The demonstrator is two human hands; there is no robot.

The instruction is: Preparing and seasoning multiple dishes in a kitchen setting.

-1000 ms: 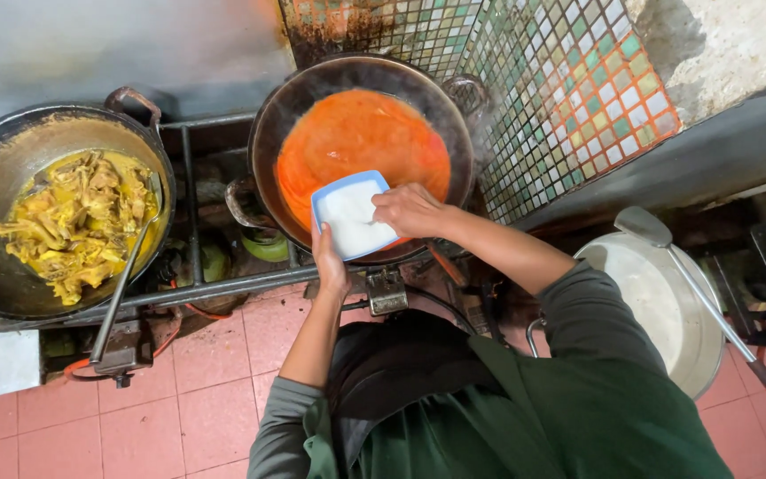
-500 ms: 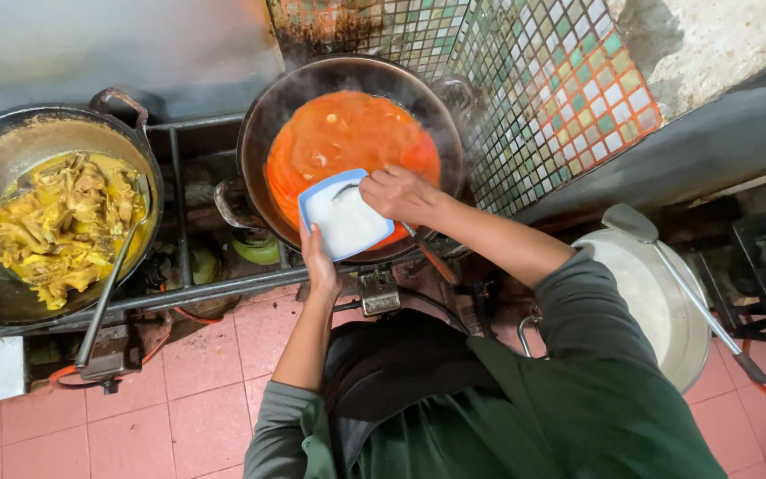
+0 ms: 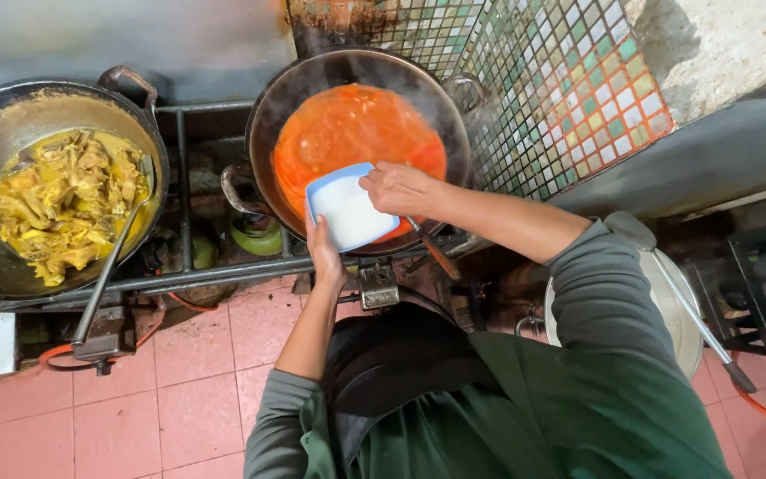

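- I am holding a square blue-rimmed container [image 3: 348, 208] of white grains over the near edge of the big dark wok [image 3: 361, 137]; my left hand [image 3: 324, 258] is gripping it from underneath, fingers curled round its lower side.
- My right hand [image 3: 398, 188] is resting on the container's far corner, fingers pressed together and bent onto the rim; whether it is pinching any grains I cannot tell.
- To do this well, I am keeping the container tilted low above the orange sauce [image 3: 352, 142], so grains fall in rather than onto the burner frame [image 3: 223, 275], and my wrist clear of the rising steam.
- The sauce is looking glossy, thick and smooth, against the blackened, rounded metal.
- A red-handled utensil [image 3: 432, 253] is leaning over the wok's near rim.
- To my left, a second wok [image 3: 55, 191] is holding lumpy yellow curry pieces with a long metal ladle [image 3: 108, 266] resting in it.
- Behind, small glassy mosaic tiles [image 3: 560, 80]; below, matt pink floor tiles [image 3: 179, 390].
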